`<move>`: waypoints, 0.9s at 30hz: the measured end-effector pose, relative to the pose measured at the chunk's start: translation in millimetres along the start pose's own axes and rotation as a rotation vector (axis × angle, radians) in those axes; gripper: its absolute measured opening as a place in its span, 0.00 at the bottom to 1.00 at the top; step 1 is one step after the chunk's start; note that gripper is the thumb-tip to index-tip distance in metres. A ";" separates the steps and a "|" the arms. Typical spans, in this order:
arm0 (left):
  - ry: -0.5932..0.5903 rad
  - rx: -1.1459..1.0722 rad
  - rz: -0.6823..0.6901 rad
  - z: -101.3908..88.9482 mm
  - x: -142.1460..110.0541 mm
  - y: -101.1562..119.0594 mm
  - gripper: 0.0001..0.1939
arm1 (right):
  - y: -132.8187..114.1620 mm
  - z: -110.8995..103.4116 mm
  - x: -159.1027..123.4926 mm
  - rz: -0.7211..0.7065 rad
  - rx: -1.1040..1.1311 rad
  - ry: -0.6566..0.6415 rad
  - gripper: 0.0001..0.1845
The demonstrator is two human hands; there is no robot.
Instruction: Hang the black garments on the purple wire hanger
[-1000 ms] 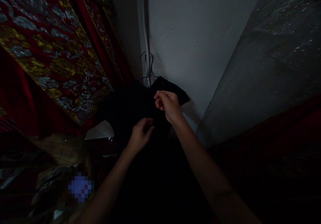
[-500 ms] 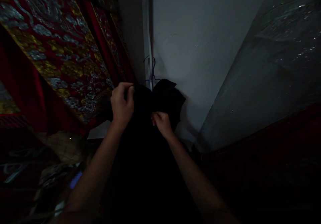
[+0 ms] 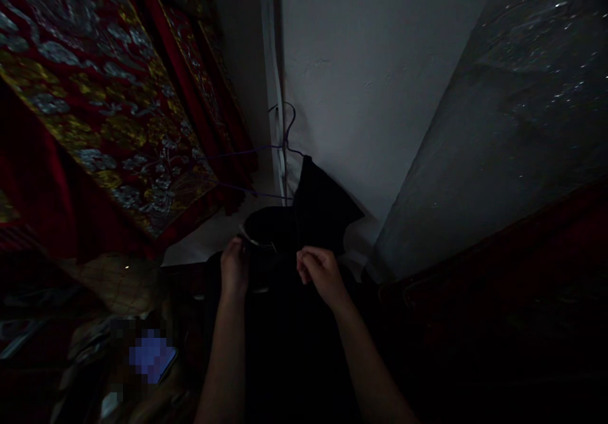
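Note:
A black garment (image 3: pixel 323 202), probably a shirt, hangs by one shoulder from a thin purple wire hanger (image 3: pixel 256 150). The hanger's left arm is bare, and its hook catches at a pale vertical strip on the wall. My left hand (image 3: pixel 235 266) is closed at the garment's slipped-down left part, near the collar. To the right, my right hand (image 3: pixel 320 269) pinches the front of the black cloth below the hanging shoulder. Darkness hides the garment's lower part and most of its folds.
Red cloth (image 3: pixel 128 95) with gold and silver embroidery hangs on the left. A white wall (image 3: pixel 361 82) stands behind the hanger, and clear plastic sheeting (image 3: pixel 513 114) covers the right side. A lit blue screen (image 3: pixel 152 354), pixelated, shows at lower left.
My left hand rose to the garment's left shoulder, then came down with the cloth, baring the hanger's left arm. My right hand moved lower along the front.

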State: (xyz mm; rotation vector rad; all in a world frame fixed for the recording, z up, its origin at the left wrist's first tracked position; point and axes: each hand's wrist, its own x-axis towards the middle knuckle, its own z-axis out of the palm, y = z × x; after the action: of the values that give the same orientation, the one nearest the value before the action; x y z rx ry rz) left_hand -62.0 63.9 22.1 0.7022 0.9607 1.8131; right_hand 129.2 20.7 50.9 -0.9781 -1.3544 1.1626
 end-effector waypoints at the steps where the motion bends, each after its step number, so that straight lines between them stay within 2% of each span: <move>1: 0.003 -0.007 0.004 5.0 -4.4 1.6 0.13 | 0.6 -4.2 0.2 0.003 -0.041 0.010 0.18; 3: -0.026 -0.005 0.036 15.7 -14.1 11.4 0.15 | 1.1 -8.5 0.0 -0.027 -0.132 0.063 0.17; 5: -0.127 0.066 0.111 27.5 -27.6 24.3 0.13 | 0.3 -6.1 -1.4 -0.112 -0.206 0.107 0.13; 6: -0.191 0.130 0.159 33.6 -35.6 30.3 0.12 | -0.6 -2.6 -2.4 -0.158 -0.227 0.091 0.15; 8: -0.311 0.279 0.271 45.3 -51.6 39.6 0.10 | -2.8 7.1 -4.4 -0.224 -0.219 -0.013 0.27; 9: -0.363 0.350 0.334 50.1 -58.3 42.6 0.09 | -3.8 12.0 -5.0 -0.244 -0.191 -0.068 0.29; 12: -0.445 0.486 0.517 56.3 -67.2 46.9 0.07 | -7.2 19.0 -3.7 -0.234 -0.102 -0.115 0.17; 13: -0.464 0.507 0.540 54.9 -66.1 46.9 0.08 | -9.4 17.1 -1.6 -0.202 -0.098 -0.117 0.14; 14: -0.499 0.525 0.520 51.5 -63.2 46.5 0.10 | -12.8 13.1 2.0 -0.158 -0.111 -0.132 0.11; 16: -0.622 0.573 0.379 40.4 -54.0 44.8 0.15 | -23.8 0.3 15.1 -0.095 -0.159 -0.190 0.09; 18: -0.802 0.665 0.190 26.4 -42.8 43.3 0.16 | -38.5 -13.9 37.7 -0.158 -0.186 -0.217 0.07; 20: -0.947 0.783 0.095 13.9 -32.0 44.4 0.11 | -50.6 -24.1 68.7 -0.353 -0.172 -0.134 0.10; 22: -0.992 0.886 0.097 5.4 -22.6 49.9 0.07 | -53.5 -27.6 102.4 -0.472 -0.155 0.079 0.16; 24: -0.968 0.947 0.105 0.0 -14.2 59.6 0.06 | -45.3 -26.5 131.3 -0.323 -0.148 0.194 0.13; 27: -0.914 0.957 0.015 -8.9 -0.6 77.4 0.04 | -25.2 -28.2 154.6 -0.064 -0.178 0.195 0.15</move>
State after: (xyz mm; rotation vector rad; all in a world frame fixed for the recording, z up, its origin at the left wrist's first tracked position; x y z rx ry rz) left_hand -104.9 40.7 82.8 1.8948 1.1045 0.7350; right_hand 140.8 169.8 105.5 -1.1361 -1.3366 0.8857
